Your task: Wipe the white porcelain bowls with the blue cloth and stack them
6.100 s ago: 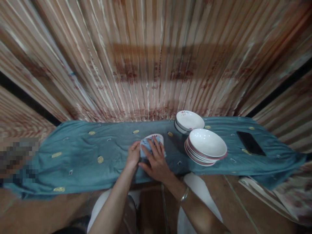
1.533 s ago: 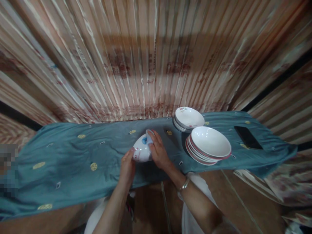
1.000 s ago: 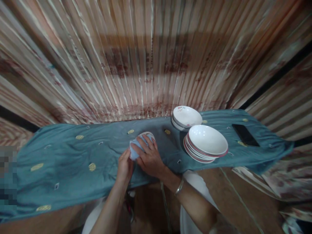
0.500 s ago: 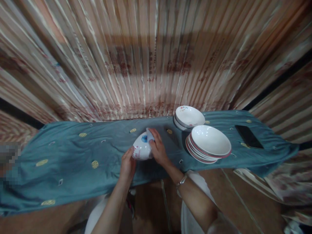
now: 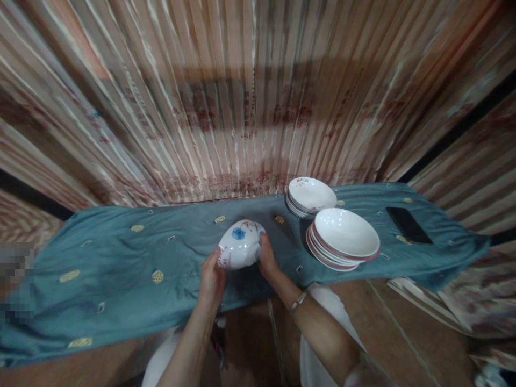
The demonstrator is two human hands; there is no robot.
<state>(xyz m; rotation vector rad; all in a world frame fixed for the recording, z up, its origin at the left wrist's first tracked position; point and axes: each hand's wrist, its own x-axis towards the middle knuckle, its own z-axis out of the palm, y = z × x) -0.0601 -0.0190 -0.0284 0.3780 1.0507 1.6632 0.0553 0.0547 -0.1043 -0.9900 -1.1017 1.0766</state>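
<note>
A white bowl (image 5: pixel 238 247) with a blue flower and red marks on its outer side is held tilted over the table, its patterned outside facing me. My left hand (image 5: pixel 212 274) grips it by the lower left edge. My right hand (image 5: pixel 267 257) is closed at its right edge, with a pale cloth (image 5: pixel 261 230) pressed between the fingers and the rim. Most of the cloth is hidden behind the hand and bowl. The bowl's inside faces away from me.
A stack of white bowls (image 5: pixel 345 234) with reddish rims stands right of my hands. Behind it is another bowl stack (image 5: pixel 312 194). A black phone (image 5: pixel 409 224) lies farther right on the teal tablecloth (image 5: pixel 121 269). A pleated curtain (image 5: pixel 226 118) hangs behind the table.
My right hand has slid with the cloth from the bowl's outer face to its right edge, uncovering more of the flower pattern. The left hand keeps its grip.
</note>
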